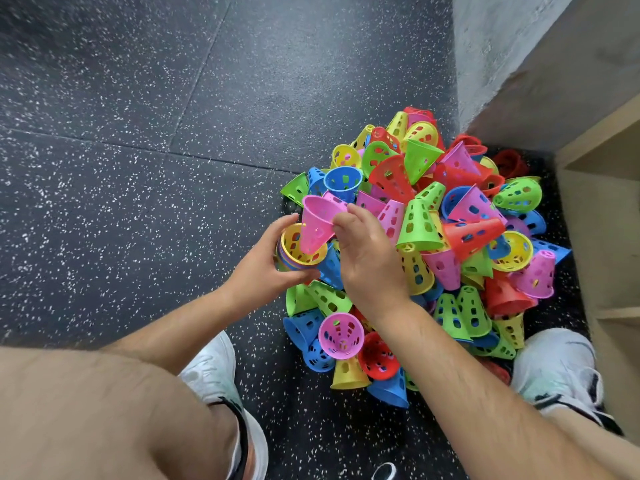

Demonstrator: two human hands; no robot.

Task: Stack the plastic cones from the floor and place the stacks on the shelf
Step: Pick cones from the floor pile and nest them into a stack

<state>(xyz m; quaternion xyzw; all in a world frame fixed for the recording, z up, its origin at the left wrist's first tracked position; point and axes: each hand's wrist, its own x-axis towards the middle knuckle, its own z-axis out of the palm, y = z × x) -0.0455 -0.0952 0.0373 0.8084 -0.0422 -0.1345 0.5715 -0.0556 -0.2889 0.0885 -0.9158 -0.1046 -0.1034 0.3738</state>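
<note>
Item: pink perforated plastic cone (316,226), held above the floor at the near-left edge of the pile. Its long axis runs steeply, tilted a little. The wide open mouth faces up and away from the person, and the narrow tip points down into the mouth of the stack below.

Item: short nested stack of plastic cones (293,253), with a yellow perforated cone uppermost, mouth up. Purple and blue rims seem to lie beneath it, but the count cannot be read.

Hands: the left hand (265,263) curls round the stack from the left, thumb across its near side. The right hand (367,259) pinches the pink cone's wall near the rim between thumb and fingers. The two hands are close together, each clamped on its own item.

Surroundings:
- A heaped pile of loose perforated cones (450,233) in red, green, yellow, blue and pink lies every way up on the black speckled rubber floor (138,140), directly behind and under the right hand.
- A pale wooden shelf unit (613,216) stands at the pile's right.
- A grey concrete wall (512,50) stands beyond the pile.
- A white left shoe (212,370) and a white right shoe (557,367) flank the pile's near side.
</note>
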